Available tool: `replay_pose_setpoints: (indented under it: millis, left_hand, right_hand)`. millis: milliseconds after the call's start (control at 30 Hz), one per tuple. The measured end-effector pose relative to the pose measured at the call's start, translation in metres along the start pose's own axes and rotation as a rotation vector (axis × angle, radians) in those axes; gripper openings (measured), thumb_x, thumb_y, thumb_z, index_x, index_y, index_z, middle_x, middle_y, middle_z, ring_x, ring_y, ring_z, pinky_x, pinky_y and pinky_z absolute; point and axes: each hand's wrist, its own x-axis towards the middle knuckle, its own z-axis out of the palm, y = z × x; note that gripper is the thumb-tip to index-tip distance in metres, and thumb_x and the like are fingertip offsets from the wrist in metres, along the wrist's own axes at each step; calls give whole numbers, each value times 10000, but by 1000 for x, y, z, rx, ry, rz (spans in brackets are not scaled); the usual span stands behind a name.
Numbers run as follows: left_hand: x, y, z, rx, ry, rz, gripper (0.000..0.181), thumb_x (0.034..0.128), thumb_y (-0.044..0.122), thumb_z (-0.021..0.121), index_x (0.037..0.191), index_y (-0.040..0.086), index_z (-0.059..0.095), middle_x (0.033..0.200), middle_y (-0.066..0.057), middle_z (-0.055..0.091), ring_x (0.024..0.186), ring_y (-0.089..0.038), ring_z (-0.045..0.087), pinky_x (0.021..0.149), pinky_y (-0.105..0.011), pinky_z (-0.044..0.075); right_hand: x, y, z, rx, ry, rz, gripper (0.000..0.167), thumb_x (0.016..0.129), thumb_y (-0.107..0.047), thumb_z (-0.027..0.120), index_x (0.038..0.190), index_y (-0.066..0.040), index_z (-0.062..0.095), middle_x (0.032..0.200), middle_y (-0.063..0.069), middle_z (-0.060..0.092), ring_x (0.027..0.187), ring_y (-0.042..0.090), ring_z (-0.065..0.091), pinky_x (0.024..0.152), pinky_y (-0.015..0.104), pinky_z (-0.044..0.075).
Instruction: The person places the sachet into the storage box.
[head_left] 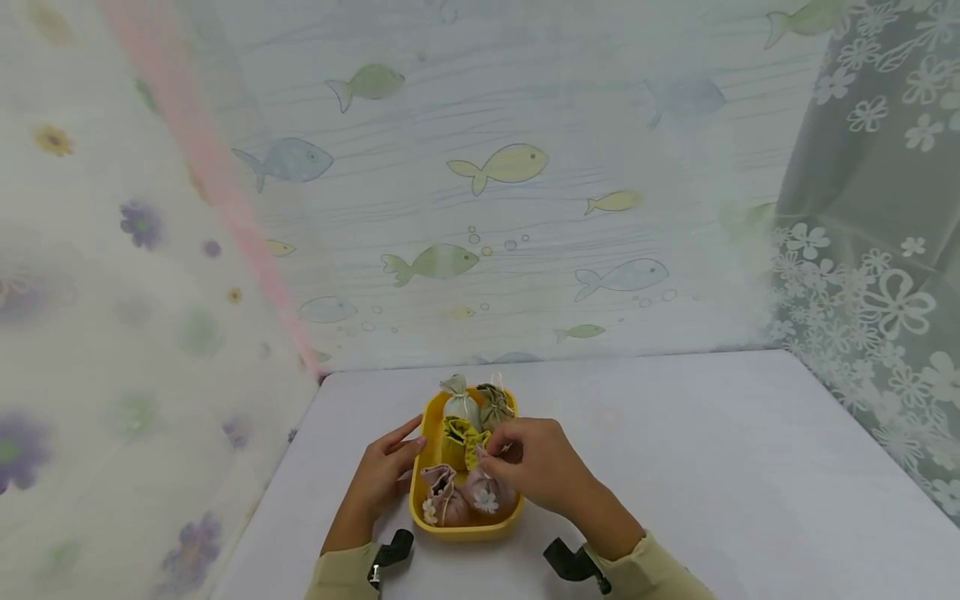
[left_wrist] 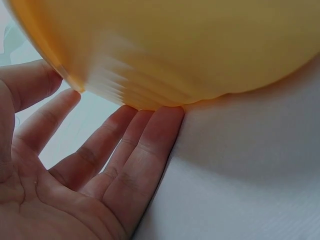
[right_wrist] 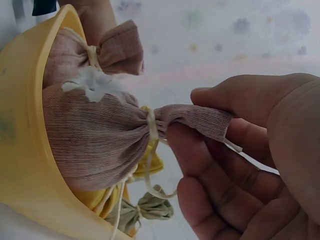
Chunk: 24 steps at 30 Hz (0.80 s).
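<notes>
In the head view a yellow plastic container [head_left: 417,506] holds several small drawstring pouches. My right hand [head_left: 538,460] pinches the gathered neck of a mauve pouch [right_wrist: 95,135] with a white flower, which sits at the container's near right. The right wrist view shows its cream cord tied round the neck, just beyond my fingertips. Against the container's left side rests my left hand [head_left: 382,473]. In the left wrist view its fingers [left_wrist: 145,145] lie fairly straight and touch the outer wall and rim.
Another mauve pouch [head_left: 448,504] sits beside it at the near left. Behind them are yellow pouches [head_left: 454,446], a pale pouch [head_left: 460,406] and an olive pouch [head_left: 495,408]. The container stands on a white table [head_left: 675,450], with patterned curtains [head_left: 495,217] around it.
</notes>
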Motion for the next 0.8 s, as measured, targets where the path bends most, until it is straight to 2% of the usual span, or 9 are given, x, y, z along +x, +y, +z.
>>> replay_pose_setpoints:
  millis: [233, 467, 800]
  left_hand:
    - [-1, 0, -1, 1, -13, -3, 599, 946, 428, 739, 1508, 353, 545, 1395, -134, 656, 1102, -246, 724, 866, -456, 636]
    - [2, 2, -1, 0, -11, -1, 584, 951, 436, 730, 1502, 372, 546, 1410, -127, 646, 1119, -244, 717, 871, -460, 635]
    - [-1, 5, 2, 7, -8, 1, 586, 966, 416, 720, 1517, 347, 534, 1407, -142, 645, 1093, -251, 725, 858, -444, 639]
  right_hand:
    - [0, 6, -2, -54, -54, 34, 120, 913, -208, 793, 839, -247, 708, 835, -136, 681, 744, 54, 652, 630, 208, 580]
    - [1, 10, -5, -132, -148, 89, 135, 908, -233, 787, 814, -256, 693, 757, -132, 654, 601, 53, 560, 504, 222, 500]
    - [1, 8, -13, -175, -128, 84, 132, 907, -262, 789, 807, -290, 707, 770, -159, 656, 647, 78, 592, 535, 238, 505]
